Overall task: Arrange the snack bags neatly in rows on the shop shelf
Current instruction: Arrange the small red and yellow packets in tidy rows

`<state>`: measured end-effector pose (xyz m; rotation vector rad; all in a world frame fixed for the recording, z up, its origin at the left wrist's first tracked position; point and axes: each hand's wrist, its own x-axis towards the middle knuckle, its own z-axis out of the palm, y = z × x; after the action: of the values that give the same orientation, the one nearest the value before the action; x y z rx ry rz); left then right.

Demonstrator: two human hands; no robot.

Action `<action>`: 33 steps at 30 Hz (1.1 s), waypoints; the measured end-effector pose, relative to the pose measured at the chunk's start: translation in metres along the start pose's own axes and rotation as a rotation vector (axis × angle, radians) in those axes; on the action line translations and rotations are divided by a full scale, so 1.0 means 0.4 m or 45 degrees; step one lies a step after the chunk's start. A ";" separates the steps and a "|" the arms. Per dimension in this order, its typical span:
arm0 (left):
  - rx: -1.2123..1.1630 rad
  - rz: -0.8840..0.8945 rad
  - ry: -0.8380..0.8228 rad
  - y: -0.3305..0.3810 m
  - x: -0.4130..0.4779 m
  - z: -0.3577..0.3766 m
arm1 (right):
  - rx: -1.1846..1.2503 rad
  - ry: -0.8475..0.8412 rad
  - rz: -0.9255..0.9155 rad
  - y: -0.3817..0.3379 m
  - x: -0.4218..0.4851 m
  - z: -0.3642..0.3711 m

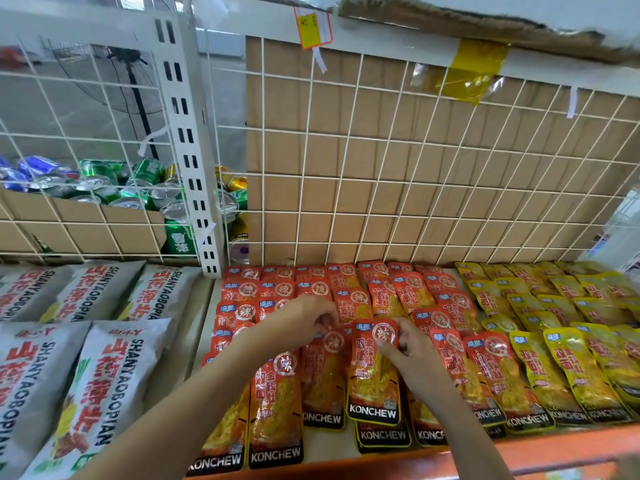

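Orange-lipped shop shelf (571, 443) carries overlapping rows of red foil snack bags (381, 292), with yellow foil bags (571, 368) to their right; left hand (304, 323) pinches the top of one front-row red bag (322, 375); right hand (412, 355) pinches the neighbouring red KONCHEW bag (374, 379), which lies atop the front row.

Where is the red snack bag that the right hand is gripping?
Head view, lower centre: the red snack bag lies atop the other red bags, the right hand pinching its right edge, the left hand just left, yellow bags further right.
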<state>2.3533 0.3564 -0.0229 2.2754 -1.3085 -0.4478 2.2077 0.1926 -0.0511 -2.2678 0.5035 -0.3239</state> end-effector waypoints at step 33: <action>-0.019 -0.084 0.130 -0.093 -0.001 -0.036 | 0.028 -0.020 -0.031 -0.030 -0.012 -0.008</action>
<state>2.3871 0.3762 -0.0313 2.3023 -1.1793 -0.3579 2.2054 0.2000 -0.0404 -2.2553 0.4619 -0.3219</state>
